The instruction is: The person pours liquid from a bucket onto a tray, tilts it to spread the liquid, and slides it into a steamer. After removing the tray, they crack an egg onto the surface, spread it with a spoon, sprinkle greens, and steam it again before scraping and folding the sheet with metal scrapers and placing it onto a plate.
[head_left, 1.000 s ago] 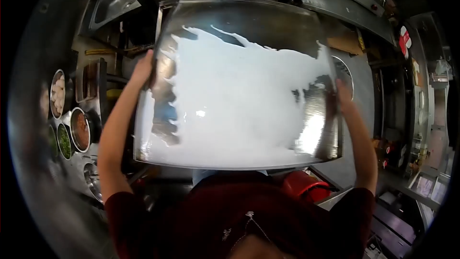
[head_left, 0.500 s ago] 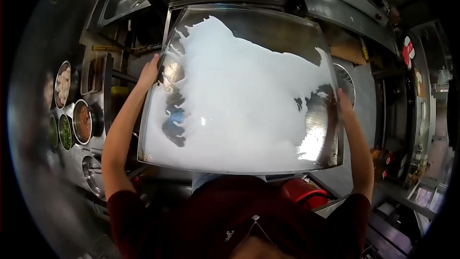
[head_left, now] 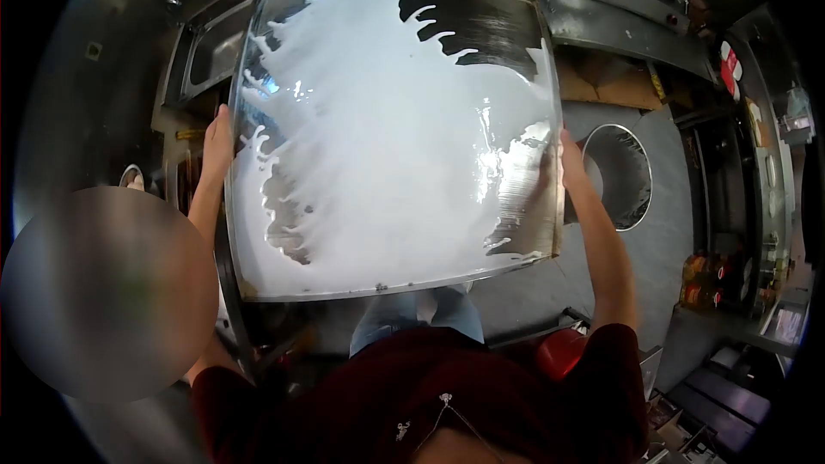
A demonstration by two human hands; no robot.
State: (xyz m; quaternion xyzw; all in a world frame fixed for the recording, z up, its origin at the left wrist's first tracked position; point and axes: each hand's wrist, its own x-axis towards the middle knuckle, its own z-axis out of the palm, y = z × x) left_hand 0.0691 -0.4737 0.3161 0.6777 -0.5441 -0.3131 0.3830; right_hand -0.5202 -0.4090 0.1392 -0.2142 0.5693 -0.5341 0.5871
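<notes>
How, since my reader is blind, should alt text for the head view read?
A left hand and right hand hold the side edges of a large steel tray, mostly coated in white liquid. A round opening sits in the steel counter on the right.

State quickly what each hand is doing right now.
Left hand: closed on the left edge of the large square steel tray coated with white liquid.
Right hand: closed on that tray's right edge.
</notes>
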